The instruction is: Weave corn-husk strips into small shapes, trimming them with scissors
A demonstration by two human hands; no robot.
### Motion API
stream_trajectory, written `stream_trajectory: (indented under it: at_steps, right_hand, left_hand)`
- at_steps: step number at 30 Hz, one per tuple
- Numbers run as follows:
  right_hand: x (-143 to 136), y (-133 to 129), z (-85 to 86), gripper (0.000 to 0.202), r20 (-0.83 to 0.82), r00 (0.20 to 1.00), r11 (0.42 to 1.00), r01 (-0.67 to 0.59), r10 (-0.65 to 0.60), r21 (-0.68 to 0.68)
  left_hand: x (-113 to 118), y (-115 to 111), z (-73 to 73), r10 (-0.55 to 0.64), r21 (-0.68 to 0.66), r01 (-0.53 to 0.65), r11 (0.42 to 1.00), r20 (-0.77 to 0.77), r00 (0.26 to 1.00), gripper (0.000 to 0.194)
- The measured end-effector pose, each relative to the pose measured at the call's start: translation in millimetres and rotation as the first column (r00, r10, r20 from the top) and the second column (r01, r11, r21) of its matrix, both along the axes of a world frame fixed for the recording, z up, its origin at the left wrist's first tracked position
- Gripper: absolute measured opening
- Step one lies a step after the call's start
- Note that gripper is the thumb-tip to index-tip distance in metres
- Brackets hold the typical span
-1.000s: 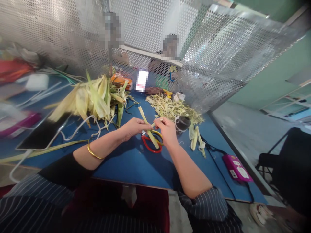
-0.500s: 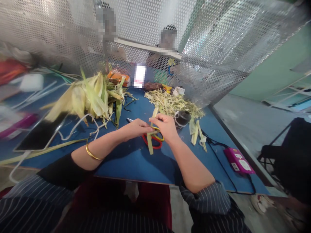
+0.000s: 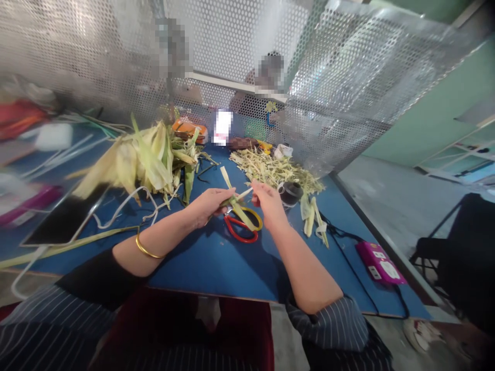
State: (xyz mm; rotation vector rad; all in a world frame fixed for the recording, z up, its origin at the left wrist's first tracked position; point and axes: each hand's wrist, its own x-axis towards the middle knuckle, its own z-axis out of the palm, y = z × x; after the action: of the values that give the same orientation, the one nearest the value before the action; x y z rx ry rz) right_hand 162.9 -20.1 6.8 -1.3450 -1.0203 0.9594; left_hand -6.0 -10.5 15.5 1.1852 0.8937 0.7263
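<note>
My left hand (image 3: 214, 204) pinches crossed strips of corn husk (image 3: 243, 215) above the blue table. One strip end sticks up past the fingertips and another slants down to the right. My right hand (image 3: 266, 202) is closed on the pale tip of a husk strip that stretches between the two hands. Just under the strips lie scissors (image 3: 240, 238) with one red and one yellow handle loop; their blades are mostly hidden by my left hand. Close beyond my right hand stands a dark spool of thread (image 3: 291, 193).
A heap of whole corn husks (image 3: 145, 159) lies at the left, near a tablet (image 3: 64, 216) with a white cable. Husk scraps (image 3: 270, 165) are piled at the back. A purple packet (image 3: 381, 263) sits at the right edge. Perforated sheeting (image 3: 340, 87) stands behind.
My hands have moved apart. The husk strip that stood nearly upright now slants, and my right hand has drawn another strip end out to the right.
</note>
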Motion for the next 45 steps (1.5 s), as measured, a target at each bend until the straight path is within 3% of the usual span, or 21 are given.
stream_trajectory:
  at_steps: [2,4,8,15,22,28,31,37,41,45]
  right_hand:
    - [-1.7,0.0,-3.9,0.036,-0.115,0.987,0.990,-0.124,0.116,-0.066]
    - [-4.4,-1.7,-6.8,0.031,-0.169,0.964,0.975,-0.216,0.205,-0.047]
    - [-9.8,-6.2,-5.5,0.024,-0.102,0.965,0.970,-0.243,0.243,0.014]
    - [-15.7,-8.3,-0.7,0.023,-0.056,0.997,0.996,-0.043,0.048,0.077]
    - [-17.9,-9.7,-3.0,0.022,-0.040,0.998,0.995,-0.042,0.046,0.092]
    - [-10.2,-5.4,-1.8,0.025,0.024,0.996,0.986,-0.083,0.081,0.145]
    - [-10.9,-6.8,-1.7,0.026,0.073,0.996,0.981,-0.066,0.053,0.181]
    - [-15.4,-10.7,-5.5,0.023,0.225,0.973,0.975,-0.003,-0.049,0.224]
    - [-10.5,-10.5,-0.3,0.023,0.333,0.941,0.966,-0.029,-0.060,0.256]
    - [-8.3,-17.7,11.5,0.024,0.450,0.839,0.885,0.078,-0.307,0.459]
  left_hand:
    - [-0.4,0.6,-1.3,-0.003,0.023,0.003,1.000,0.013,1.000,0.039]
    - [-0.6,-0.1,-2.4,-0.023,0.052,0.024,0.998,-0.024,0.999,0.038]
    - [-0.6,-2.7,-1.6,-0.059,0.089,0.074,0.993,-0.154,0.986,0.035]
    - [-0.4,-1.8,-3.5,-0.148,0.122,0.170,0.978,-0.172,0.974,0.034]
    - [-4.3,-0.8,-3.7,-0.220,0.156,0.252,0.955,-0.198,0.955,0.030]
    - [1.3,-4.4,-3.7,-0.102,0.232,0.146,0.962,-0.190,0.976,0.032]
    - [3.5,-6.9,-4.6,-0.081,0.266,0.141,0.954,-0.224,0.971,0.034]
    - [3.8,-9.2,-6.3,-0.159,0.284,0.213,0.935,-0.202,0.966,0.031]
    - [3.9,-7.2,-7.8,-0.067,0.156,0.087,0.984,-0.128,0.990,0.036]
    - [0.1,1.0,-0.1,0.167,-0.009,-0.167,0.986,0.104,0.980,0.032]
